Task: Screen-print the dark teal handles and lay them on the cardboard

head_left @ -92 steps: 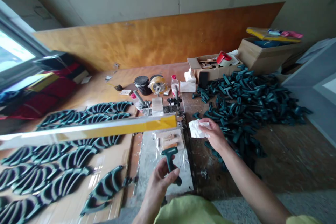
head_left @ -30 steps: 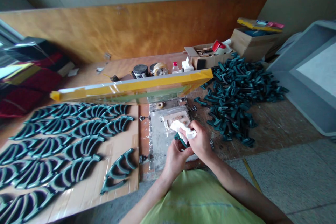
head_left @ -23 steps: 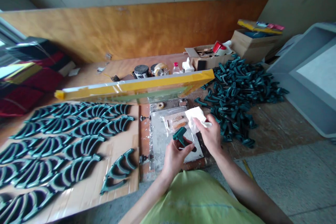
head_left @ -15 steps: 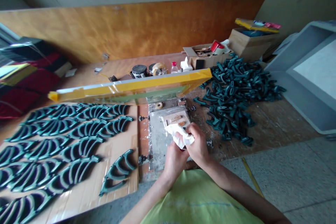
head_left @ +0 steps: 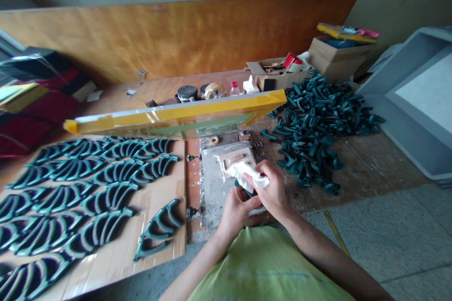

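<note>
My right hand (head_left: 271, 189) is closed on a crumpled white cloth (head_left: 243, 172), which may be paper or fabric. Just below it, my left hand (head_left: 240, 209) grips a dark green curved handle (head_left: 250, 193), mostly hidden by the fingers and the cloth. The cloth lies against this part. Both hands are over the near end of a grey metal plate (head_left: 213, 188), where a small block (head_left: 235, 156) is fixed. Beyond them, a screen frame (head_left: 176, 114) edged with yellow tape stands raised and tilted.
On the left, rows of green curved handles (head_left: 109, 197) lie on a cardboard sheet (head_left: 165, 254). A heap of similar handles (head_left: 314, 127) is at the right, beside a grey plastic crate (head_left: 399, 117). Cardboard boxes (head_left: 328, 59), a black-lidded tub (head_left: 188, 93) and a red-capped bottle (head_left: 234, 88) stand behind.
My right hand has moved slightly right and down with the white cloth. More of the green handle now shows in my left hand, which has also lowered a little.
</note>
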`<state>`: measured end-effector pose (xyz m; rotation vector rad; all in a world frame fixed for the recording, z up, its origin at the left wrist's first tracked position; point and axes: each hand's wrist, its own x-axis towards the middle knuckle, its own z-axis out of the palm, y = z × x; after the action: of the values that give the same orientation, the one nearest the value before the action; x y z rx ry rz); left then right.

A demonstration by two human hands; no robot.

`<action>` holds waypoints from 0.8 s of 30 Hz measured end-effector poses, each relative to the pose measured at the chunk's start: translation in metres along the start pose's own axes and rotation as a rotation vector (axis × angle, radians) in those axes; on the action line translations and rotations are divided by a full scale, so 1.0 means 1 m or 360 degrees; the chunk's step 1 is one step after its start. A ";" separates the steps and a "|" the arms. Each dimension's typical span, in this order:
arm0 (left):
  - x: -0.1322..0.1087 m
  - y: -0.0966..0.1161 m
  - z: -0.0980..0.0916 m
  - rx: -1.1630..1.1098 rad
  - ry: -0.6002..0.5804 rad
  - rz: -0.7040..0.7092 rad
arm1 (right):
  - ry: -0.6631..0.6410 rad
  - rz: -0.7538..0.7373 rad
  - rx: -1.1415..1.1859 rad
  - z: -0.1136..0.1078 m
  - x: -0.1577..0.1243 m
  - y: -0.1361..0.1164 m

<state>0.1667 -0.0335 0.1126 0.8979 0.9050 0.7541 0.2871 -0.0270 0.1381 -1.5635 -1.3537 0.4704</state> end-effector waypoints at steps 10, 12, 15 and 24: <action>-0.011 0.012 0.001 -0.0193 -0.0050 -0.0136 | 0.0435 0.0471 0.0195 -0.021 0.049 0.093; -0.008 0.009 0.001 -0.0250 -0.0010 -0.0152 | 0.0502 0.0634 0.0443 -0.022 0.059 0.114; -0.004 0.003 0.003 -0.0262 0.0089 -0.0177 | 0.0517 0.0825 0.0732 -0.014 0.076 0.142; -0.002 -0.021 0.001 -0.0193 0.0820 -0.0243 | -0.0165 0.0856 0.1059 0.045 0.189 0.171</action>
<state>0.1698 -0.0445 0.0949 0.5240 1.3478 0.9150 0.3993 0.1795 0.0299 -1.3187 -0.7044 1.2079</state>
